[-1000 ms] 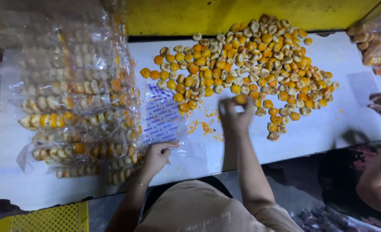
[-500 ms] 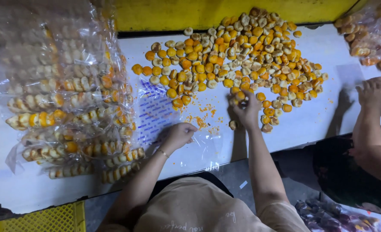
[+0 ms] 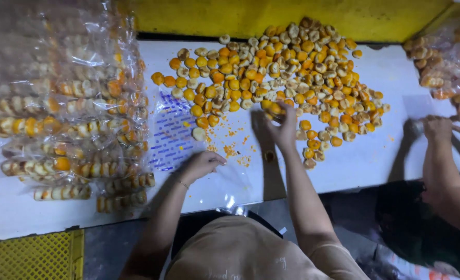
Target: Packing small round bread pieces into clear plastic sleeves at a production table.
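Note:
A wide heap of small round orange and tan biscuits (image 3: 287,78) lies on the white table (image 3: 359,166). My right hand (image 3: 284,127) reaches into the near edge of the heap, fingers curled on a biscuit or two. My left hand (image 3: 201,163) rests with bent fingers on a clear plastic bag with blue print (image 3: 170,135) lying flat on the table. One loose biscuit (image 3: 199,134) and orange crumbs (image 3: 232,150) lie between the two hands.
A pile of filled clear bags with rows of biscuits (image 3: 64,114) covers the table's left. Another person's hands (image 3: 445,127) work at the right edge, near more filled bags (image 3: 447,57). A yellow wall (image 3: 271,15) runs behind; a yellow crate (image 3: 33,256) sits at bottom left.
My right hand has moved up from the crumbs to the edge of the heap. My left hand has slid right onto the printed bag. The other person's hands have shifted at the right.

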